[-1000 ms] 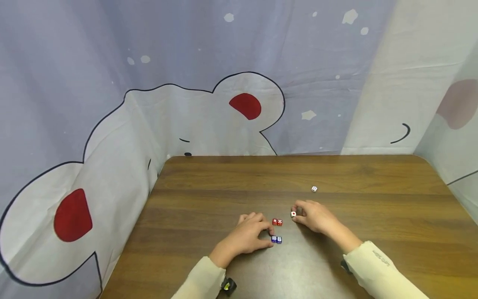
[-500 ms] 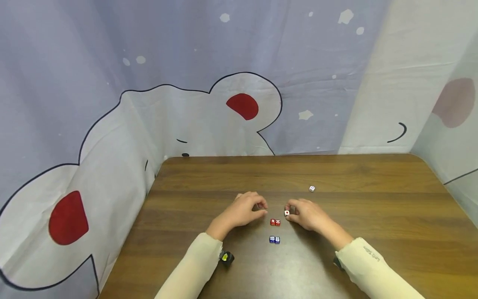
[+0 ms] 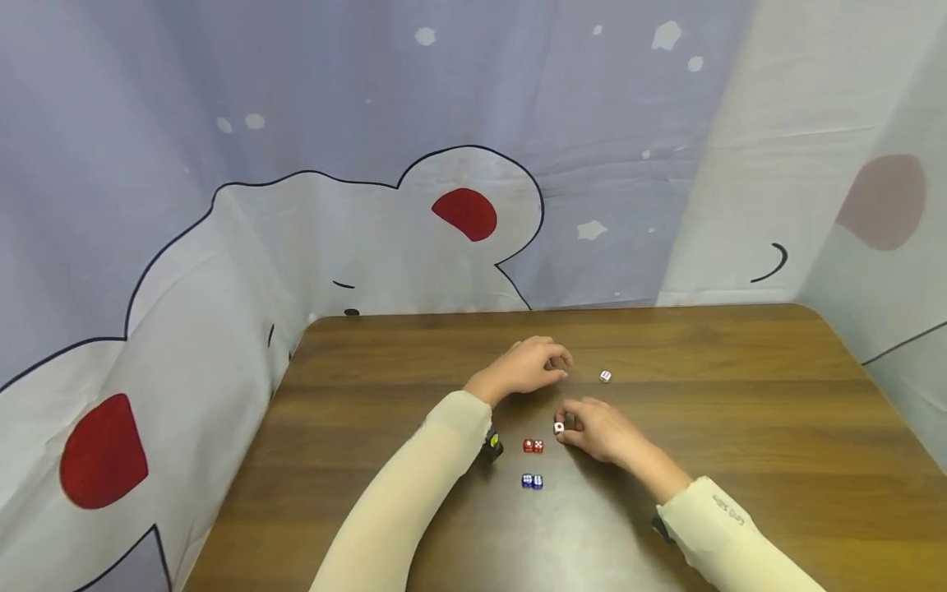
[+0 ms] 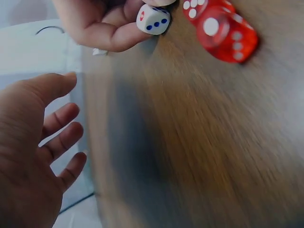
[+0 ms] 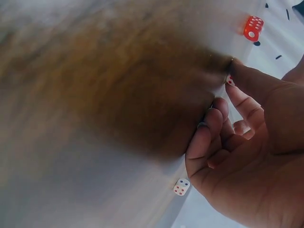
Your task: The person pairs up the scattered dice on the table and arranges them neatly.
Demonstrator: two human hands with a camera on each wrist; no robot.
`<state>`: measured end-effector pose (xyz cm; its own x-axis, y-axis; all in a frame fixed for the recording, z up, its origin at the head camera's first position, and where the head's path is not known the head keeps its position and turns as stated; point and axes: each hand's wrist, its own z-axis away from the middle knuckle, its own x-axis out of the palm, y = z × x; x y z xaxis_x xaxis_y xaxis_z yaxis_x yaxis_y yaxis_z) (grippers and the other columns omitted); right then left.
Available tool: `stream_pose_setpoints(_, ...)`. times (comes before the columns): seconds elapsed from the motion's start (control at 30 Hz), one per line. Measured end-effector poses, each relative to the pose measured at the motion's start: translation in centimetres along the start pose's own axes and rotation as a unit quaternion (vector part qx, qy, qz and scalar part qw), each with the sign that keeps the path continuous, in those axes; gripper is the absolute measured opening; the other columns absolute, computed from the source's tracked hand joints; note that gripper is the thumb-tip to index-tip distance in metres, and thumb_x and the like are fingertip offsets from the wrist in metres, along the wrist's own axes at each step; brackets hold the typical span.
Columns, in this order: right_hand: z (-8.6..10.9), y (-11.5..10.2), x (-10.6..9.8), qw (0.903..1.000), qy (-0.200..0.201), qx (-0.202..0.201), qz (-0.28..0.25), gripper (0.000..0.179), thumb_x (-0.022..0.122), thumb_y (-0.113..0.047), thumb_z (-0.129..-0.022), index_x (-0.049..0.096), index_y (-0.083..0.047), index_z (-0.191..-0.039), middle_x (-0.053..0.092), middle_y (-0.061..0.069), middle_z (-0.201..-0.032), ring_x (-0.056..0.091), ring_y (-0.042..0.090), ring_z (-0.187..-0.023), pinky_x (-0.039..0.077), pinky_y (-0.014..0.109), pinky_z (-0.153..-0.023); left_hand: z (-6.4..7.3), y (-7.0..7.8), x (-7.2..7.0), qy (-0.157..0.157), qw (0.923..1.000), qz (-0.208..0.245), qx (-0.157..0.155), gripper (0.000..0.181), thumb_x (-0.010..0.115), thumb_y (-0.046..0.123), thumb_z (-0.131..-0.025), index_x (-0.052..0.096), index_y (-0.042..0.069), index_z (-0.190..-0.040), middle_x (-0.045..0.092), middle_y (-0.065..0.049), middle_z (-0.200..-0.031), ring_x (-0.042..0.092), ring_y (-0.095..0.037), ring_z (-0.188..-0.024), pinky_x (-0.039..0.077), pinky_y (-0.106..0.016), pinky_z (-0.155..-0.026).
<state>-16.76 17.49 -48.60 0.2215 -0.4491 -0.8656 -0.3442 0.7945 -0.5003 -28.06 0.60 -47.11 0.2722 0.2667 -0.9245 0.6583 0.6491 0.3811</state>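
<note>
A white die (image 3: pixel 558 428) with a red pip is pinched between the thumb and finger of my right hand (image 3: pixel 599 429), low over the table. In the left wrist view the pinched die (image 4: pixel 153 20) also shows blue pips. My left hand (image 3: pixel 527 366) holds nothing; its fingers are loosely bent and reach toward a second white die (image 3: pixel 606 376), a short way to their right. Two red dice (image 3: pixel 533 446) sit side by side left of the right hand. Nearer to me, two blue dice (image 3: pixel 532 481) form another touching pair.
The dice lie on a brown wooden table (image 3: pixel 725 411). A printed curtain (image 3: pixel 355 238) with bear shapes hangs along the table's back and left side. A dark wrist camera (image 3: pixel 491 446) on the left sleeve is close to the red dice.
My left hand has left the blue dice and moved away from me and right, toward the far white die. The right hand, still pinching its white die, has shifted slightly left toward the red dice.
</note>
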Motion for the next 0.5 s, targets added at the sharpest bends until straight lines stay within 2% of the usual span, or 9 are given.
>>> stream_pose_setpoints(0.13,0.3,0.2,-0.2,1.0000,-0.001,0.006,-0.005,0.016,0.078,-0.018,-0.088,0.063,-0.017,-0.095,0.052,-0.002,-0.077,0.048,0.011,-0.071,0.041,0.033,-0.064,-2.3,0.8,1.0,-0.024,0.9993,-0.025,0.011,0.034,0.067,0.036,-0.098,0.066,0.029,-0.131,0.060,0.008,-0.108,0.057,-0.009,-0.103,0.043,-0.035,-0.088)
stream_pose_setpoints(0.27,0.6,0.4,-0.3,0.9998,-0.004,0.015,-0.009,0.017,0.078,-0.017,-0.087,0.063,-0.017,-0.096,0.052,-0.001,-0.079,0.048,0.012,-0.071,0.041,0.033,-0.065,-4.0,1.3,1.9,-0.040,0.9984,-0.036,0.015,0.041,0.067,0.040,-0.097,0.062,0.032,-0.137,0.057,0.008,-0.108,0.053,-0.010,-0.101,0.042,-0.034,-0.086)
stream_pose_setpoints(0.5,1.1,1.0,-0.5,0.9996,0.000,0.013,-0.024,0.017,0.078,-0.017,-0.087,0.064,-0.018,-0.096,0.052,-0.001,-0.081,0.048,0.011,-0.072,0.041,0.032,-0.065,-6.1,1.6,2.8,-0.040,0.9991,-0.012,-0.010,0.044,0.076,0.042,-0.090,0.066,0.033,-0.132,0.061,0.006,-0.115,0.054,-0.010,-0.106,0.042,-0.036,-0.089)
